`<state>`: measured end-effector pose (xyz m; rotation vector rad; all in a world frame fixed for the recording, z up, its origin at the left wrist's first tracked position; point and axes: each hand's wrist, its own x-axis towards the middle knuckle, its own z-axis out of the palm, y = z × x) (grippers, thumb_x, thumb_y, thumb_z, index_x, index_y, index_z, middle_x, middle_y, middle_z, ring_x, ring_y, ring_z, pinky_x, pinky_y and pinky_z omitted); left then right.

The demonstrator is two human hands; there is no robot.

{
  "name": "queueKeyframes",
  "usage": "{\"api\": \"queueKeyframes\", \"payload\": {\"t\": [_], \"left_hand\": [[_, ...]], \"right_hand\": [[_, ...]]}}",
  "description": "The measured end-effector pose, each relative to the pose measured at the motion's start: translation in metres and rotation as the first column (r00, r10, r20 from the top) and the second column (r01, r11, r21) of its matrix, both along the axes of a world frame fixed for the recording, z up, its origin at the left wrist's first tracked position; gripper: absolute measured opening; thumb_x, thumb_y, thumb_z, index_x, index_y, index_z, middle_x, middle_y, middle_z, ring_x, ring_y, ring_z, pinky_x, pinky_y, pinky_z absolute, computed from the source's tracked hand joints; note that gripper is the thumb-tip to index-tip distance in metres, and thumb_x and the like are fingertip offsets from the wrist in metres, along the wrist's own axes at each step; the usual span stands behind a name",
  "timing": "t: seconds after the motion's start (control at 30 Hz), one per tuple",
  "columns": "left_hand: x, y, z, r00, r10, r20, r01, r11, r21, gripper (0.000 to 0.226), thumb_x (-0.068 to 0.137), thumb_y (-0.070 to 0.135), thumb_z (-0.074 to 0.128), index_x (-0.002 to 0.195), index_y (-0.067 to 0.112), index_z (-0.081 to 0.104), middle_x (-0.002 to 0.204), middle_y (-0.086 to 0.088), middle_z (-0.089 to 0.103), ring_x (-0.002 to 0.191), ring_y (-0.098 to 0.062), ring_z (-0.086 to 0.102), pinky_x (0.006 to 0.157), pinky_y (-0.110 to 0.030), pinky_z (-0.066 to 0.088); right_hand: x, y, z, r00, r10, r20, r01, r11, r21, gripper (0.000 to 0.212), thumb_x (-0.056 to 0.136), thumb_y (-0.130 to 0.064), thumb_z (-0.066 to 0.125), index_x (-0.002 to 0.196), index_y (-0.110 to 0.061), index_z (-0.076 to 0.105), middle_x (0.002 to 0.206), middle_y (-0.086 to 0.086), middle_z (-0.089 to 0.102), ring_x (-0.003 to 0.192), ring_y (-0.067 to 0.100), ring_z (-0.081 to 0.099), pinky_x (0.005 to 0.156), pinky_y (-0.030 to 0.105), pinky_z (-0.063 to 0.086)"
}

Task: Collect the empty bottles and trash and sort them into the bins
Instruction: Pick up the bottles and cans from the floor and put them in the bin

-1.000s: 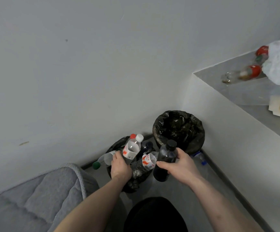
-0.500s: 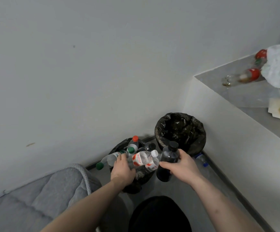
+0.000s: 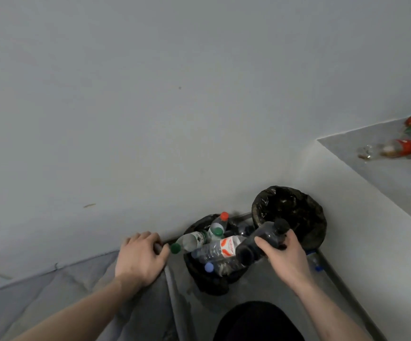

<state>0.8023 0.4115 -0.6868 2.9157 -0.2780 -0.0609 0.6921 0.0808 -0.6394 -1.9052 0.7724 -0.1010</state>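
Our right hand [image 3: 284, 258] is wrapped tight around a dark bottle [image 3: 261, 241] with a black cap [image 3: 281, 226], fingers curled over the upper body near the neck. The bottle is tipped over on a slant, cap end up toward the far bin, base end down over the nearer one. It's in the air, right above the pile, and we can't tell if the base is touching the bottles under it.

Under it is the near bin [image 3: 207, 279], black liner, stuffed with bottles. There's a clear one with a red and white label [image 3: 220, 249] lying across the top, a blue cap [image 3: 209, 267] poking out low at the front, a clear bottle with a green cap [image 3: 188, 243] sticking out sideways over the left rim, another green cap [image 3: 217, 232] further in and a red-capped bottle [image 3: 220, 221] standing at the back.

Just behind and to the right sits the second bin [image 3: 295, 212], also lined in black, looks pretty much just liner inside from here. Another clear bottle [image 3: 314, 260] lies on the floor beside our right wrist, against the low wall.

Our left hand [image 3: 139, 258] has nothing in it, fingers loosely bent, resting palm down on the edge of the grey mattress [image 3: 76, 299], just left of that sideways green cap.

Up on the ledge [image 3: 371, 173] at the right there are two more red-labelled bottles [image 3: 396, 150] lying around, next to something white at the frame edge.
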Motion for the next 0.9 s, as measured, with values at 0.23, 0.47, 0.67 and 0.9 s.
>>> {"api": "queueKeyframes", "payload": {"t": [0.23, 0.47, 0.67, 0.9], "left_hand": [[0.007, -0.001, -0.008, 1.000, 0.015, 0.009, -0.015, 0.997, -0.076, 0.027, 0.079, 0.055, 0.048, 0.072, 0.032, 0.060, 0.080, 0.012, 0.066, 0.086, -0.016, 0.061, 0.080, -0.035, 0.042], [0.010, -0.001, -0.019, 0.999, 0.020, 0.029, -0.019, 0.999, -0.035, 0.026, 0.076, 0.053, 0.051, 0.065, 0.030, 0.057, 0.071, 0.011, 0.062, 0.079, -0.016, 0.058, 0.076, -0.034, 0.040], [0.014, 0.001, -0.031, 1.000, -0.010, 0.029, 0.011, 0.999, -0.033, 0.027, 0.076, 0.055, 0.052, 0.064, 0.030, 0.054, 0.072, 0.012, 0.060, 0.081, -0.014, 0.058, 0.075, -0.036, 0.038], [0.014, 0.001, -0.035, 0.999, -0.012, 0.033, 0.015, 0.996, -0.090, 0.023, 0.072, 0.051, 0.061, 0.064, 0.031, 0.053, 0.070, 0.014, 0.055, 0.079, -0.011, 0.056, 0.074, -0.036, 0.038]], "right_hand": [[0.055, 0.027, 0.009, 0.999, 0.046, 0.004, -0.045, 0.993, -0.106, 0.035, 0.073, -0.036, 0.084, 0.097, -0.034, 0.058, 0.092, -0.018, 0.066, 0.083, -0.004, 0.058, 0.079, 0.025, 0.044], [0.125, 0.053, -0.019, 0.988, 0.124, -0.090, -0.134, 0.984, -0.115, 0.047, 0.072, -0.037, 0.078, 0.112, -0.035, 0.053, 0.099, -0.015, 0.063, 0.093, 0.013, 0.062, 0.084, 0.032, 0.050], [0.156, 0.069, -0.063, 0.983, 0.069, -0.170, -0.084, 0.993, -0.083, 0.045, 0.066, -0.035, 0.079, 0.103, -0.032, 0.053, 0.096, -0.009, 0.064, 0.088, 0.015, 0.063, 0.080, 0.032, 0.054], [0.160, 0.078, -0.097, 0.973, 0.068, -0.219, -0.088, 0.993, -0.083, 0.054, 0.068, -0.030, 0.083, 0.110, -0.030, 0.049, 0.104, -0.004, 0.064, 0.095, 0.019, 0.062, 0.081, 0.031, 0.051]]}}
